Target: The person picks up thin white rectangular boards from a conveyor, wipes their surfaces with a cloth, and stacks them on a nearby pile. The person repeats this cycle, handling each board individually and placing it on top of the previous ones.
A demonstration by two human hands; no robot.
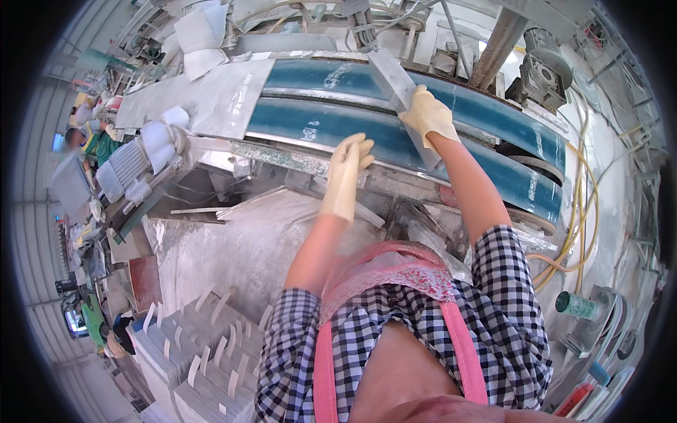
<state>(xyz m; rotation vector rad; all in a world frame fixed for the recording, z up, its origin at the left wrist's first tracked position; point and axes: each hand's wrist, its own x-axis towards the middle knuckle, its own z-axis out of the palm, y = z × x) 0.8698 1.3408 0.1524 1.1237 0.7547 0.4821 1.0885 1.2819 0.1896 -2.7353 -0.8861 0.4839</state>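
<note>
Holding a long grey stone strip (399, 86) in your gloved right hand (427, 114), you have it laid slantwise across the two blue conveyor belts (395, 137) of the machine in front of you. Your fingers are closed round the strip near its lower half, and its far end points up toward the machine's frame. Your left hand (347, 169), also in a pale rubber glove, rests with fingers stretched out flat on the near edge of the closer belt, gripping nothing; it sits just beside the strip's lower end, though you cannot tell whether the two touch. The belts curve from the left to the right, wet and shiny. A grey electric motor (134, 163) sits to the left of the belts, and yellow cables (582, 211) hang down on the right. Below the machine lies a dusty grey stone slab (233, 247), and at lower left stand stacks of cut stone pieces (204, 352) with thin spacers set between them.
</note>
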